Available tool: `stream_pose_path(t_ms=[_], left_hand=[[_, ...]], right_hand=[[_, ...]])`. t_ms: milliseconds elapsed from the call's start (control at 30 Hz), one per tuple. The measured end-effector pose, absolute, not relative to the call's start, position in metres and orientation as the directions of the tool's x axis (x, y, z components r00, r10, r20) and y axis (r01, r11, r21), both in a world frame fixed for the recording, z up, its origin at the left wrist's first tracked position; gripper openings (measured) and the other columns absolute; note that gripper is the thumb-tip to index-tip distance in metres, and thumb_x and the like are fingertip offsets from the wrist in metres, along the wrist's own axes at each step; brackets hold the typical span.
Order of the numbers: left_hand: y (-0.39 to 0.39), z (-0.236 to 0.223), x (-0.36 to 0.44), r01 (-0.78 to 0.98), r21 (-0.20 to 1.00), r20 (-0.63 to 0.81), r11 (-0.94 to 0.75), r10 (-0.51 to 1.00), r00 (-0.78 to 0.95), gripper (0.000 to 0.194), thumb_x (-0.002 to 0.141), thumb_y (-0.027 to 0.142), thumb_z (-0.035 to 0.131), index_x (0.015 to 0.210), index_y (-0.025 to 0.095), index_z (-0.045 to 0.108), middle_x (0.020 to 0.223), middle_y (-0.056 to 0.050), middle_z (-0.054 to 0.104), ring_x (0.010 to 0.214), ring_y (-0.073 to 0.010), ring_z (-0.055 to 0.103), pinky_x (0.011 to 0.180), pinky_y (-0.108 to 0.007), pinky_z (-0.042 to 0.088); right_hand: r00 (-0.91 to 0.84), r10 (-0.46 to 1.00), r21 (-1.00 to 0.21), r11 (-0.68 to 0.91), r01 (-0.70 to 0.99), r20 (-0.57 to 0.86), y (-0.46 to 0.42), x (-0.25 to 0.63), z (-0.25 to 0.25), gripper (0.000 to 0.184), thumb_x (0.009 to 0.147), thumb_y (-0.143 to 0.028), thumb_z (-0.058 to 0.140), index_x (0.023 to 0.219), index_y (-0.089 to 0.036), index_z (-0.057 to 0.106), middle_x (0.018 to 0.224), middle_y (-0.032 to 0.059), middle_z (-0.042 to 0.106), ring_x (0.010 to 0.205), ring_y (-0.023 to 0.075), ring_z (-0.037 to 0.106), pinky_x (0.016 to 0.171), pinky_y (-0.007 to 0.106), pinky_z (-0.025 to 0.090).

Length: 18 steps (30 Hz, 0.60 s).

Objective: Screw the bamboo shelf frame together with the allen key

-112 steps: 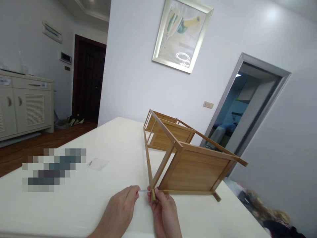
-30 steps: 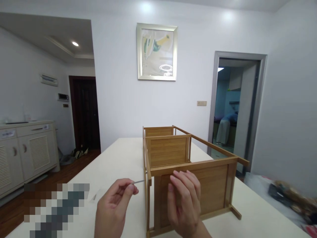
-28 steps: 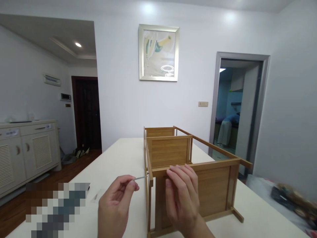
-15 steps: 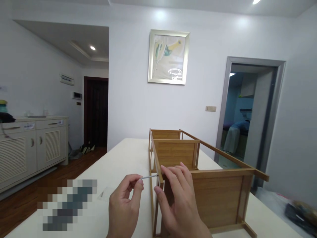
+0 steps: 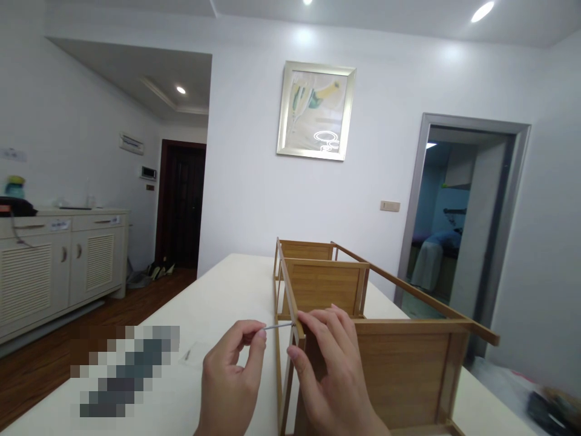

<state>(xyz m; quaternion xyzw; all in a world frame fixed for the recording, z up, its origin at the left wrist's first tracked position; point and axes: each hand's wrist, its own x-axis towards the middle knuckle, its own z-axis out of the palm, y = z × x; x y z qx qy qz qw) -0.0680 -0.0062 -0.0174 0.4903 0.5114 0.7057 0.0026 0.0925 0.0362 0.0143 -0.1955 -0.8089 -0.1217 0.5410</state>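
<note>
A bamboo shelf rack [image 5: 399,363] lies on its side on the white table [image 5: 227,290], its long rails running away from me. My left hand [image 5: 233,378] pinches a thin metal hex key [image 5: 278,327] whose tip meets the rack's near upper corner. My right hand [image 5: 333,369] is wrapped round that corner post and top rail, fingers over the top and thumb at the side, holding the rack.
A small clear plastic bag [image 5: 193,355] lies on the table left of my hands, beside a blurred patch. A white sideboard [image 5: 59,254] stands at the left wall. A dark door, a framed picture and an open doorway [image 5: 454,224] are beyond the table.
The rack was tipped from tilted to level on its side. My right hand moved from the bottom foot up to the top corner. The hex key now sits at that upper joint.
</note>
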Motion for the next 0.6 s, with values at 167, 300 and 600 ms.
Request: stream_pose_path(t_ms=[167, 300, 600], left_hand=[[-0.0077, -0.0170, -0.0673, 0.512, 0.713, 0.701, -0.479, 0.495, -0.513, 0.022, 0.084, 0.040, 0.063, 0.083, 0.019, 0.070, 0.081, -0.003, 0.072, 0.073, -0.0166, 0.070, 0.069, -0.023, 0.057], [-0.0057, -0.0140, -0.0665, 0.510, 0.714, 0.700, -0.479, 0.501, -0.509, 0.021, 0.086, 0.039, 0.062, 0.087, 0.019, 0.070, 0.084, -0.003, 0.072, 0.073, -0.0160, 0.069, 0.070, -0.023, 0.056], [-0.0106, -0.0086, -0.0690, 0.547, 0.683, 0.726, -0.484, 0.532, -0.436, 0.018, 0.089, 0.034, 0.060, 0.088, 0.019, 0.069, 0.077, -0.001, 0.069, 0.071, -0.0156, 0.066, 0.068, -0.023, 0.054]], right_hand=[[-0.334, 0.177, -0.006, 0.891, 0.455, 0.926, 0.0366, 0.0921, 0.0128, 0.034, 0.090, -0.019, 0.057, 0.124, -0.017, 0.055, 0.109, 0.0106, 0.062, 0.106, 0.0271, 0.055, 0.103, 0.055, 0.038], [-0.329, 0.172, -0.003, 0.890, 0.456, 0.928, 0.0362, 0.0922, 0.0131, 0.035, 0.090, -0.019, 0.056, 0.125, -0.017, 0.055, 0.109, 0.0106, 0.063, 0.106, 0.0267, 0.056, 0.103, 0.054, 0.038], [-0.328, 0.156, 0.016, 0.885, 0.464, 0.932, 0.0379, 0.0919, 0.0108, 0.037, 0.089, -0.018, 0.057, 0.126, -0.018, 0.055, 0.112, 0.0101, 0.064, 0.108, 0.0268, 0.058, 0.105, 0.055, 0.037]])
